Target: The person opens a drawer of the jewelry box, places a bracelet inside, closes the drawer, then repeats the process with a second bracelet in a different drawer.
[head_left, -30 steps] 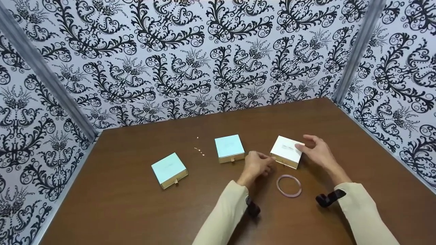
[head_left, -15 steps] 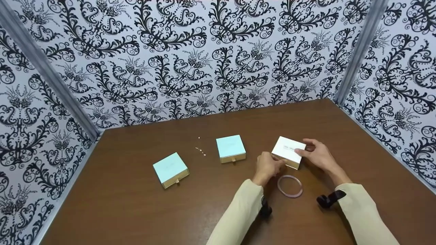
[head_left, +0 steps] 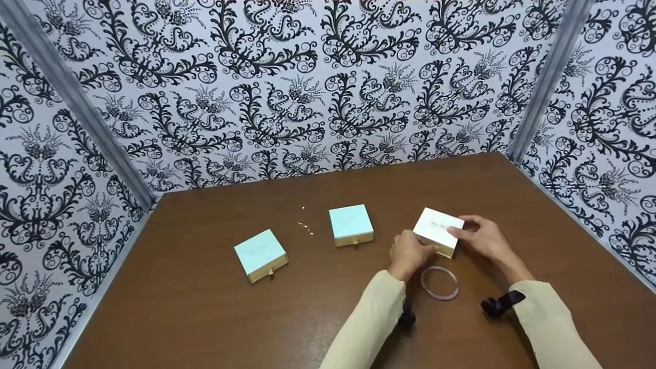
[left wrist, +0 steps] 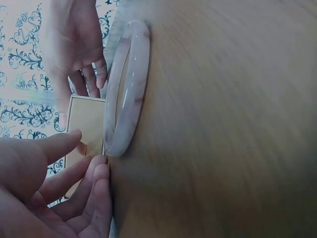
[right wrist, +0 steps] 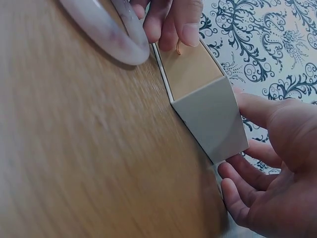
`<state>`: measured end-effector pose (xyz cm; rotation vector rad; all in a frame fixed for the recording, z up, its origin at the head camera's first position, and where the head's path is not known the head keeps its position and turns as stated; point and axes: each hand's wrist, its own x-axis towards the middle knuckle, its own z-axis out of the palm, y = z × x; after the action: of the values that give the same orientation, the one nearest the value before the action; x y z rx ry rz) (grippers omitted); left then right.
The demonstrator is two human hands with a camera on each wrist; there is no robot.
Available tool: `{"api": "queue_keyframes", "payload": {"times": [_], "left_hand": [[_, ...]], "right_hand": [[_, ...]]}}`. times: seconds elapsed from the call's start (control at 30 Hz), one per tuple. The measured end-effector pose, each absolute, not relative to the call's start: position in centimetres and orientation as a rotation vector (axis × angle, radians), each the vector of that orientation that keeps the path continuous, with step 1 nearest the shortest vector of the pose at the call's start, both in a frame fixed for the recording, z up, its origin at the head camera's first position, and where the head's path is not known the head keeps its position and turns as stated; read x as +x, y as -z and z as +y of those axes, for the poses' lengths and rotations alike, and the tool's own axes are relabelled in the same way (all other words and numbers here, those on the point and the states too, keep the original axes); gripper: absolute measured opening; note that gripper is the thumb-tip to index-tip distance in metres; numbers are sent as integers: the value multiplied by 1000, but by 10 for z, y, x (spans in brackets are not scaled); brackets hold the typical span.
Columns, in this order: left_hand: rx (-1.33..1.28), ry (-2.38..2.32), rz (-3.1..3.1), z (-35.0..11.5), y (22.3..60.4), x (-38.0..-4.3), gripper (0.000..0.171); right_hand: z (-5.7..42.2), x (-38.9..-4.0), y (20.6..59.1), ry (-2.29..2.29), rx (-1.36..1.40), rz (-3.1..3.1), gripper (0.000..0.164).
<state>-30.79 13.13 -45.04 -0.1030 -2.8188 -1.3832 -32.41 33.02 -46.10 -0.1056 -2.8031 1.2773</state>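
Observation:
A white drawer box (head_left: 434, 221) with a gold front sits on the table at the right. My left hand (head_left: 410, 253) is at that front, thumb and fingers around its small pull tab (left wrist: 82, 148). From the other side, my right hand (head_left: 484, 238) grips the box, thumb on the lid and fingers at the side and back. In the right wrist view the drawer front (right wrist: 194, 69) is level with the sleeve's edge. Close before the box lies a pale, marbled pinkish bangle (left wrist: 136, 91), touched by neither hand.
Two mint-green drawer boxes, one at the middle (head_left: 351, 220) and one further left (head_left: 260, 252), stand on the brown table (head_left: 205, 318). Small white bits (head_left: 306, 226) lie between them. Patterned panels (head_left: 287, 102) wall the back and sides.
My left hand has moved right, from beside the white box to its front, and now has its fingers at the pull tab. The right hand keeps its hold, its fingers slightly shifted.

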Motion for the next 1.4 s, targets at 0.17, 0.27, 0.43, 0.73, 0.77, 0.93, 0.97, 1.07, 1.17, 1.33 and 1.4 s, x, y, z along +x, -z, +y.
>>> {"api": "queue_keyframes", "payload": {"times": [0.17, 0.27, 0.43, 0.73, 0.77, 0.93, 0.97, 1.07, 1.17, 1.33, 1.4], "left_hand": [[-107, 1357, -2812, 132, 452, -305, 26], [-102, 1368, -2804, 131, 454, -305, 26], [-76, 1372, -2795, 130, 455, -308, 23], [-38, 1374, -2785, 132, 455, -305, 21], [-37, 1374, -2782, 132, 455, -305, 21], [-43, 1365, -2761, 133, 456, -303, 22], [-46, 1361, -2759, 133, 456, -303, 22], [-45, 1332, -2767, 132, 457, -302, 22], [-51, 1308, -2784, 131, 457, -301, 22], [-59, 1276, -2812, 128, 455, -300, 22], [-90, 1286, -2817, 127, 455, -300, 27]], "right_hand": [[333, -323, 462, -1284, -92, -2780, 73], [333, -323, 463, -1290, -95, -2780, 74], [330, -325, 462, -1309, -90, -2788, 75], [329, -325, 463, -1338, -86, -2768, 72], [330, -325, 464, -1341, -86, -2765, 72], [329, -325, 465, -1349, -96, -2755, 72], [329, -325, 465, -1349, -97, -2756, 72], [329, -326, 466, -1346, -98, -2756, 73], [330, -326, 466, -1348, -96, -2756, 73], [330, -325, 466, -1352, -108, -2764, 75], [331, -325, 466, -1340, -105, -2771, 76]]}}
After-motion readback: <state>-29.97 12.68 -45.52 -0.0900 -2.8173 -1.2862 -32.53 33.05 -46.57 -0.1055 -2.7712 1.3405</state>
